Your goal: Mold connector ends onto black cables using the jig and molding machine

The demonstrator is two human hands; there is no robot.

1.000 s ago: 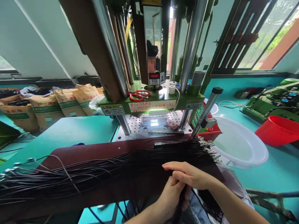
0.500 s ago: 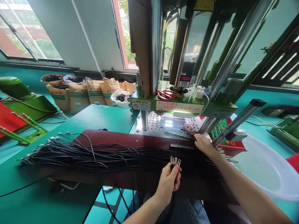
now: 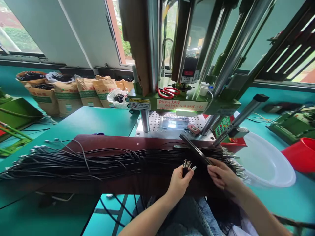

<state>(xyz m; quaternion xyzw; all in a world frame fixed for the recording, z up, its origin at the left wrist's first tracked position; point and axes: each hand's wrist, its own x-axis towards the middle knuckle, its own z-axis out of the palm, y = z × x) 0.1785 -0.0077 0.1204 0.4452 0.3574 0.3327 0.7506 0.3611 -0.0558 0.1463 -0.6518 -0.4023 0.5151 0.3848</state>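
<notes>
My left hand [image 3: 180, 180] is closed round a small bunch of black cables, with their metal connector ends [image 3: 188, 164] sticking up past the thumb. To its right, my right hand [image 3: 221, 173] grips one end of a long, narrow dark metal bar [image 3: 195, 149], tilted up toward the press. A second, short metal bar [image 3: 179, 147] lies on the brown board [image 3: 110, 142] beyond the hands. Many black cables [image 3: 110, 164] stretch across that board, their metal ends [image 3: 36, 150] gathered at the left and others at the right.
Ahead stands a green press [image 3: 184, 101] with a perforated metal plate [image 3: 154, 126], a small block [image 3: 194, 128] and red-handled scissors [image 3: 168, 92]. A large whitish tub [image 3: 283, 172] and a red bucket [image 3: 301, 155] are on the right. Paper sacks [image 3: 66, 96] line the wall.
My right hand has come back from the press plate toward me, lifting the long metal bar off it. The left hand keeps its cables, and the view has shifted right.
</notes>
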